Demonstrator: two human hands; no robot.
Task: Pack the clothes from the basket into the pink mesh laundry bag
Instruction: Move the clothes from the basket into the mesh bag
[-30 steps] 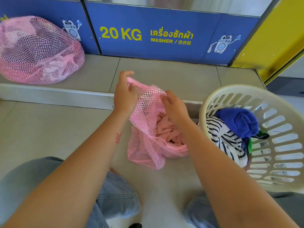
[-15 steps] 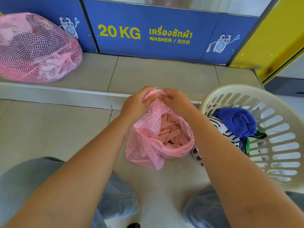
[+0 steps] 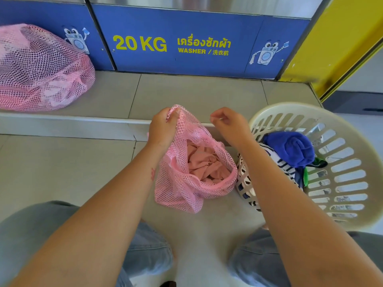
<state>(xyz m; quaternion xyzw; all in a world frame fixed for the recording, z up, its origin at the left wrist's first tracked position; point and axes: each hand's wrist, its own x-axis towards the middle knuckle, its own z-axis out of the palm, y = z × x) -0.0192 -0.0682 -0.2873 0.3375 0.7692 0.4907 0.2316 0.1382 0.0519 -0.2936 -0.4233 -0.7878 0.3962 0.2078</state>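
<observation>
A pink mesh laundry bag [image 3: 180, 189] rests on the tiled floor between my knees, its mouth open toward me. A pink garment [image 3: 205, 162] lies crumpled inside it. My left hand [image 3: 163, 129] pinches the bag's upper rim and holds it up. My right hand [image 3: 228, 123] hovers just right of the rim, apart from the mesh, fingers curled with nothing visible in them. To the right stands a cream plastic basket [image 3: 352, 121] holding a blue garment [image 3: 294, 148], a navy-and-white striped garment [image 3: 284, 166] and a bit of green cloth [image 3: 305, 175].
A second, stuffed pink mesh bag [image 3: 39, 71] lies on the raised tiled step [image 3: 62, 125] at the far left. Blue washer panels [image 3: 186, 46] marked 20 KG close off the back. A yellow wall [image 3: 335, 38] rises at the right. My jeans-clad knees flank the bag.
My right hand has let go of the bag's rim and moved right, toward the basket. My left hand keeps hold of the rim, and the mouth has sagged wider.
</observation>
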